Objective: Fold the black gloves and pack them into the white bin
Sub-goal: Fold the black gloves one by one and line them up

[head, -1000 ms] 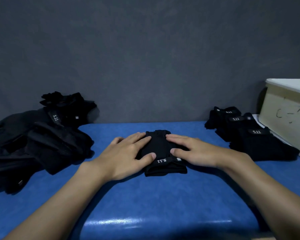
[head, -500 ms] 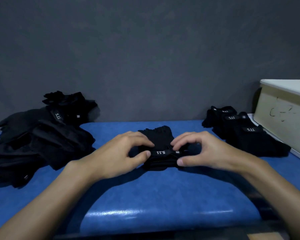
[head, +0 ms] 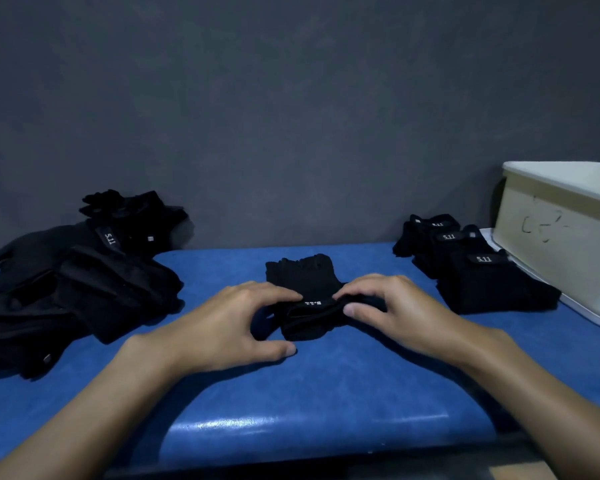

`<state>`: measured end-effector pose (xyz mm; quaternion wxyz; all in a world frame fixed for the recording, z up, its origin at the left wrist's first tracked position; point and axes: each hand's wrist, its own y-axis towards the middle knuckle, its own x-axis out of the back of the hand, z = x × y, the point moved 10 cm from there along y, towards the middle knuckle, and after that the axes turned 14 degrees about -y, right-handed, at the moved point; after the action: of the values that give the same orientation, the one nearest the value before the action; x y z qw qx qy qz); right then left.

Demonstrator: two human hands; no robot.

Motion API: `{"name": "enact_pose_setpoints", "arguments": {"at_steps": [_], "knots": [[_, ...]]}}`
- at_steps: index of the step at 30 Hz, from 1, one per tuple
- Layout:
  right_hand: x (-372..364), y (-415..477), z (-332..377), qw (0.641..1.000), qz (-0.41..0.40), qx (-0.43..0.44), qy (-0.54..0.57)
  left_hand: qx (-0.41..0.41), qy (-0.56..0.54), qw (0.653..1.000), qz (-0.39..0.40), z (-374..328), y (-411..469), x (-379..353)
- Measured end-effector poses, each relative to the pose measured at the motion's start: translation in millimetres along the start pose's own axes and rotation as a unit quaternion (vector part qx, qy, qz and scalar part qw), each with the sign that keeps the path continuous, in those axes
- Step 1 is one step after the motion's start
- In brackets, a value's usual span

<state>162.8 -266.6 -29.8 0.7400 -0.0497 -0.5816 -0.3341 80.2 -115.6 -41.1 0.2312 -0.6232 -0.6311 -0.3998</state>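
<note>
A folded black glove pair (head: 303,280) with a white "5.11" label lies in the middle of the blue table (head: 326,382). My left hand (head: 229,323) curls its fingertips onto the glove's left cuff edge, thumb resting on the table. My right hand (head: 392,306) pinches the cuff at its right side between thumb and fingers. A loose heap of black gloves (head: 77,282) lies at the left. Three folded gloves (head: 471,268) sit in a row at the right. The white bin (head: 561,237) stands at the far right; its inside is hidden.
A dark grey wall rises right behind the table. The bin stands on a white lid or tray (head: 589,313) at the right edge. The table's front edge runs just below my forearms.
Both hands went from lying flat on the folded glove to curling their fingers at its cuff. The glove's front edge is now bunched up between them. The view shifted slightly right.
</note>
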Motion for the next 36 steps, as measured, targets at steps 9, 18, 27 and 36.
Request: {"name": "enact_pose_setpoints", "arguments": {"at_steps": [9, 18, 27, 36], "knots": [[11.6, 8.8, -5.5, 0.975, -0.050, -0.038, 0.213, 0.015, -0.262, 0.961, -0.085, -2.8, 3.5, 9.7], [-2.5, 18.2, -21.0, 0.964, -0.055, -0.077, 0.250, 0.060, -0.334, 0.923, -0.182, 24.8, 16.2, 14.7], [-20.8, 31.6, -36.5, 0.969, -0.070, -0.166, 0.172, 0.075, -0.298, 0.916, -0.256, 39.3, 19.1, 25.8], [-23.9, 42.3, -41.1, 0.967, -0.098, -0.212, 0.107, 0.050, -0.201, 0.958, -0.200, 33.8, 20.9, 20.6]]}}
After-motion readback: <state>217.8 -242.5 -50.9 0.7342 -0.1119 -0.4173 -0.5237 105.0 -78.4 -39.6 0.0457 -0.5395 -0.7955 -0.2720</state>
